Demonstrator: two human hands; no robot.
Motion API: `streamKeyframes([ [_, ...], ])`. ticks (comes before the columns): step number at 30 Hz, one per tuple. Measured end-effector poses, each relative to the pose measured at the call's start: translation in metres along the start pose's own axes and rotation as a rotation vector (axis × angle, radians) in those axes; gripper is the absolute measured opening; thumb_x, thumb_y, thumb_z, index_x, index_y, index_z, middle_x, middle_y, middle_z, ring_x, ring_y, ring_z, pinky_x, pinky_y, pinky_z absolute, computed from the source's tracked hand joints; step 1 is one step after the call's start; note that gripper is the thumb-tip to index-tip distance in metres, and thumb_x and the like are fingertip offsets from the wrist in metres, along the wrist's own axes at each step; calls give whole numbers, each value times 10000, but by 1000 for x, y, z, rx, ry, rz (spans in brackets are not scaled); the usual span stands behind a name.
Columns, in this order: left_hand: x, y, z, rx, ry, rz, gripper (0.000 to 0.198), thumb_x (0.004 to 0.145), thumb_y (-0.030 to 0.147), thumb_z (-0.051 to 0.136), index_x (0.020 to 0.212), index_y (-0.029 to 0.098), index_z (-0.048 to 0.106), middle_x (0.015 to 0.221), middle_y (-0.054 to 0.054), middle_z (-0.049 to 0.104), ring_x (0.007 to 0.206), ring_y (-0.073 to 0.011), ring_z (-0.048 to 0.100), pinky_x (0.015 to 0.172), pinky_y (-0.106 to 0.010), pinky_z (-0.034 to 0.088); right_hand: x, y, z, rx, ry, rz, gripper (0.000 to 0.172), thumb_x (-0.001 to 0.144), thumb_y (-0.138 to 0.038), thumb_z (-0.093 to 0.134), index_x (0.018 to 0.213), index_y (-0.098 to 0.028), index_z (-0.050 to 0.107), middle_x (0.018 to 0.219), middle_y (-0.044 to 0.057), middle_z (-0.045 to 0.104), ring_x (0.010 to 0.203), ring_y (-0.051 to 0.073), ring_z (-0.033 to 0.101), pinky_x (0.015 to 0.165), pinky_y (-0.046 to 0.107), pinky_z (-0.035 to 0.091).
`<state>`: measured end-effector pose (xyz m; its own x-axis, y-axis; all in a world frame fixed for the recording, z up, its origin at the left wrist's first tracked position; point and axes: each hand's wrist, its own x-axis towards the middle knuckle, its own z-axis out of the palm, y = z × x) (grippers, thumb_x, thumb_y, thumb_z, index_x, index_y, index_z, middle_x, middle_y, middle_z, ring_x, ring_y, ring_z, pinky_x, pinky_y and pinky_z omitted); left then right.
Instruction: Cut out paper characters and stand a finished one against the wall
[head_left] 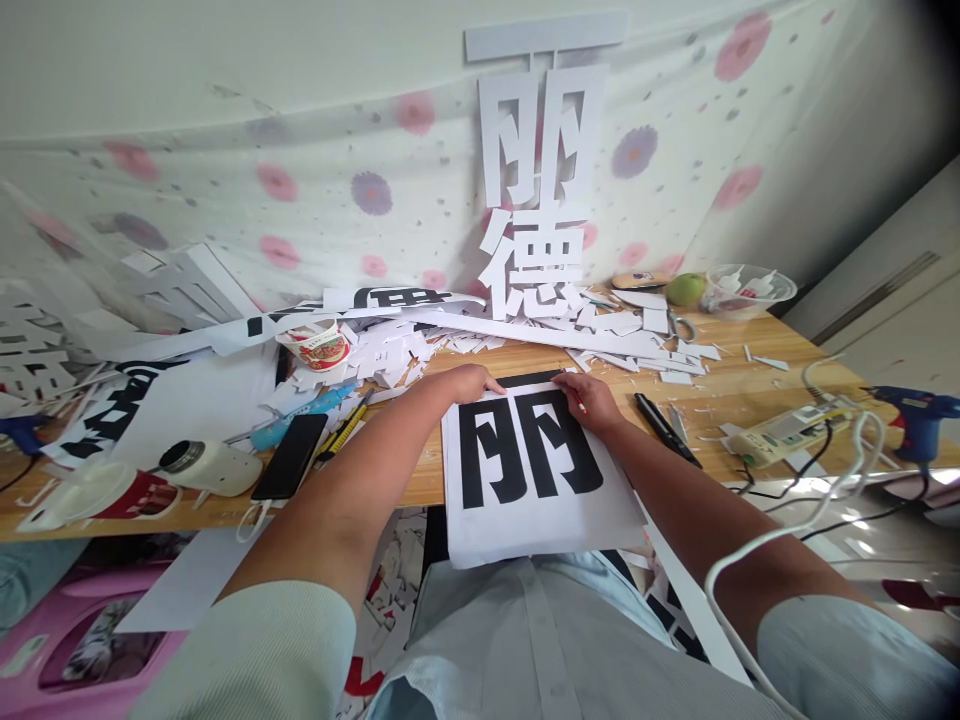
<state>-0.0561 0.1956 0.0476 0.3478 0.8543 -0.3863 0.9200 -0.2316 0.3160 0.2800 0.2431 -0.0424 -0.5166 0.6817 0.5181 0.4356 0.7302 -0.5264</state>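
Note:
A white sheet printed with a large black Chinese character lies at the table's front edge, its lower part hanging over toward my body. Along the sheet's top left edge rests my left hand, one finger stretched out and pressing the paper. My right hand is closed at the top right corner, pinching a slim pen-like tool with a reddish part; its exact kind is too small to tell. Behind the top edge, between the hands, shows a black strip.
Cut-out white characters stand against the wall, with paper scraps before them. At left are a phone, a yellow cutter and a paper cup. At right lie a black pen-like item, a power strip and a blue glue gun.

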Motion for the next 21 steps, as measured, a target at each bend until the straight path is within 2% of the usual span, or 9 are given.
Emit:
streamKeyframes([
  [12,-1,5,-3,14,-44,-33,560,934,272,743,1481,390,760,1454,-29,777,1096,-230,759,992,-284,530,-1,1,0,8,3,-7,344,941,-140,591,1179,-239,818,1149,111,857,1092,321,814,1021,469,659],
  [21,-2,2,-2,43,-12,-9,522,969,325,736,1480,425,754,1447,-16,775,1162,-230,739,1043,-274,503,1,0,1,3,6,12,348,932,-116,587,1157,-243,820,1144,86,859,1076,302,811,1004,434,649],
])
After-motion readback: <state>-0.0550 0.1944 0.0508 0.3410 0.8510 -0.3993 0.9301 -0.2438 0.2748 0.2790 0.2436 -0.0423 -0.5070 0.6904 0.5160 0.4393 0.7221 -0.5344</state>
